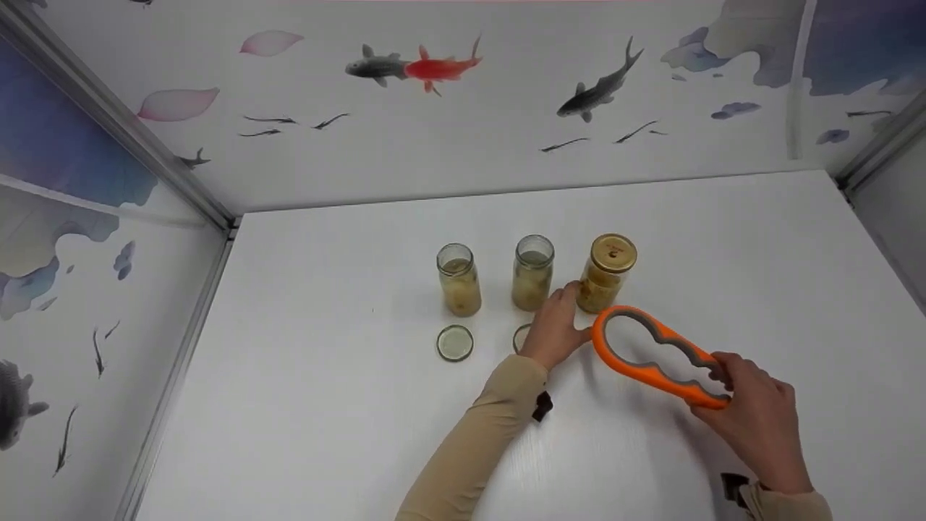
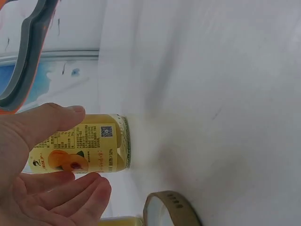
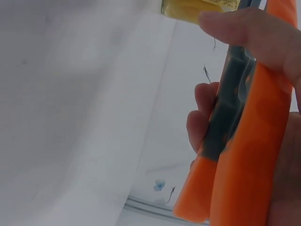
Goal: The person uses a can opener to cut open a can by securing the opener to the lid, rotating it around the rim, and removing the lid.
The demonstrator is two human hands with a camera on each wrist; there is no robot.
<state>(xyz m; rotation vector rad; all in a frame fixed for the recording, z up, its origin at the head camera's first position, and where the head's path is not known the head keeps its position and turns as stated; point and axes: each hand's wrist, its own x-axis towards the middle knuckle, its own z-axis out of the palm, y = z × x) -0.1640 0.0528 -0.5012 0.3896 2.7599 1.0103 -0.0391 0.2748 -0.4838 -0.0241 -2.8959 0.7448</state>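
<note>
My right hand grips the handle end of an orange jar opener with a wavy grey lining. Its wide loop points left, just in front of the lidded jar. That jar has a gold lid and a label with yellow peaches. My left hand reaches to this jar's near left side, thumb and fingers spread on either side of it. To the left stand two lidless glass jars, the middle one and the left one, with pale yellow contents.
One removed lid lies on the white table before the left jar. Another lid, partly hidden by my left hand, lies before the middle jar. Walls printed with fish enclose the table at the back and sides.
</note>
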